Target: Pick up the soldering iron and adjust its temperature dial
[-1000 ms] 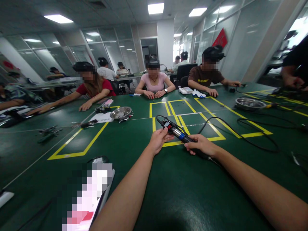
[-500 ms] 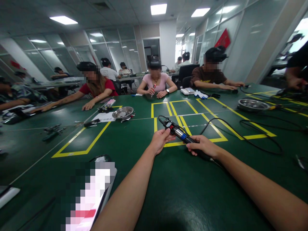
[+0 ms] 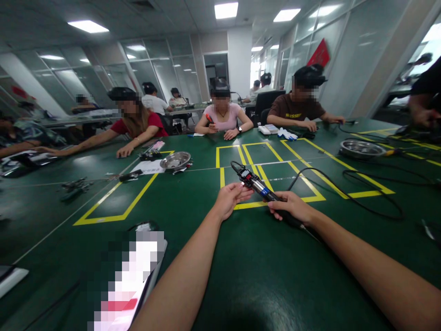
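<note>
A corded electric screwdriver [image 3: 257,185] with a black, red and blue body lies slanted over the yellow tape lines on the green table [image 3: 241,266]. My right hand [image 3: 292,208] is closed round its near end. My left hand [image 3: 230,198] rests beside the tool's middle, fingers curled, its fingertips touching the barrel. The tool's black cable [image 3: 344,193] loops away to the right across the table.
A phone with a blurred screen [image 3: 127,285] lies near my left forearm. A steel bowl [image 3: 175,161] and small parts sit at the left, another steel bowl [image 3: 356,148] at the right. Several people sit along the table's far side.
The screwdriver's far end has lifted slightly and shifted right with my right hand. My left hand stays by the barrel. The person opposite has raised a red tool.
</note>
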Available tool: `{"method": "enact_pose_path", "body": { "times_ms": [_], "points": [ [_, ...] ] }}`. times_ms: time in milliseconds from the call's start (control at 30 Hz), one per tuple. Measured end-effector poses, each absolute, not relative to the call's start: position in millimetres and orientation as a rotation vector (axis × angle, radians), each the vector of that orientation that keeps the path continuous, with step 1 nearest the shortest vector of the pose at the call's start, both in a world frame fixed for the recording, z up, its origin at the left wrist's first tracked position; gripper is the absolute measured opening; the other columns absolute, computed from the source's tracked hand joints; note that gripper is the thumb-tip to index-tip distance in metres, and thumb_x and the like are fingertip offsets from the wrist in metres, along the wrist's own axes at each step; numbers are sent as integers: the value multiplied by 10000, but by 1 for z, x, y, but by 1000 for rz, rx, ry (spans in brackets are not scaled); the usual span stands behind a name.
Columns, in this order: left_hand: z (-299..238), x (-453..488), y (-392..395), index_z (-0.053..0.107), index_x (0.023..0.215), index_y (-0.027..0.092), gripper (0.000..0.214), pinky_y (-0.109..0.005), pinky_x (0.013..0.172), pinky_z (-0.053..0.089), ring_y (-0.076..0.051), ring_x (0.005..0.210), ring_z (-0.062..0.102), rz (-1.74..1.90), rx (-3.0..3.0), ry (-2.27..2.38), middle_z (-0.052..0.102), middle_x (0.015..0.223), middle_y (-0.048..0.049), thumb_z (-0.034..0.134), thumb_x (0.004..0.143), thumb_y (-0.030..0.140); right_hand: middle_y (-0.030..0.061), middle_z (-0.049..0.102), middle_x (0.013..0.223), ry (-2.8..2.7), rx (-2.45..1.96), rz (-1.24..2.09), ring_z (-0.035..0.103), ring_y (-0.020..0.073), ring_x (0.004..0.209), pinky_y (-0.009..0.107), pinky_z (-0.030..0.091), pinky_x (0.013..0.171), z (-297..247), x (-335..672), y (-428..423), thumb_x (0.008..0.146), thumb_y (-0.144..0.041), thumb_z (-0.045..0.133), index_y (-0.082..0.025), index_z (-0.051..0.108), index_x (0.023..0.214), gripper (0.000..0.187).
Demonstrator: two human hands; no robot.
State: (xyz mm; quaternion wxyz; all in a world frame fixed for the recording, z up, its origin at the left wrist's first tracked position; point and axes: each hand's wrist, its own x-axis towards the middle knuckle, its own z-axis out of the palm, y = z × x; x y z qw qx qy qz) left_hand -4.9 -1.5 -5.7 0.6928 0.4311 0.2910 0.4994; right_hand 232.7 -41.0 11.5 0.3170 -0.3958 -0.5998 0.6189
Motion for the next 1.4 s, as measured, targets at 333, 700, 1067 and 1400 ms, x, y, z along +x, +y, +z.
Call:
{"method": "enact_pose_path", "body": {
  "times_ms": [333,700,1067,1400],
  "points": [
    [-2,-6,-3,615,944,74,287,-281,672,544,-201,741,721,1101,1000,693,731,884,-174,634,887,355,27,637,732,-1582,-1027,1627,588,113,567,244,469,523,8,233,-40,747,-436,762,-142,587,869,364],
    [-6,-7,-1,616,909,84,269,-280,705,527,-185,765,707,1112,1021,642,722,926,-165,623,893,352,27,637,729,-1583,-1035,1634,590,112,570,245,472,525,7,233,-40,746,-433,765,-139,587,864,364],
    [-7,-8,-1,604,857,100,239,-266,674,505,-156,692,680,1114,1015,654,718,865,-132,632,886,336,22,631,704,-1606,-1043,1629,588,109,565,239,471,525,10,233,-42,745,-450,761,-141,589,844,367],
    [-6,-7,-2,613,836,91,256,-256,642,494,-154,669,674,1101,1035,681,714,844,-131,629,884,342,18,633,704,-1609,-1044,1630,589,111,558,240,469,519,9,234,-42,757,-428,757,-141,593,856,345]
  ]
}}
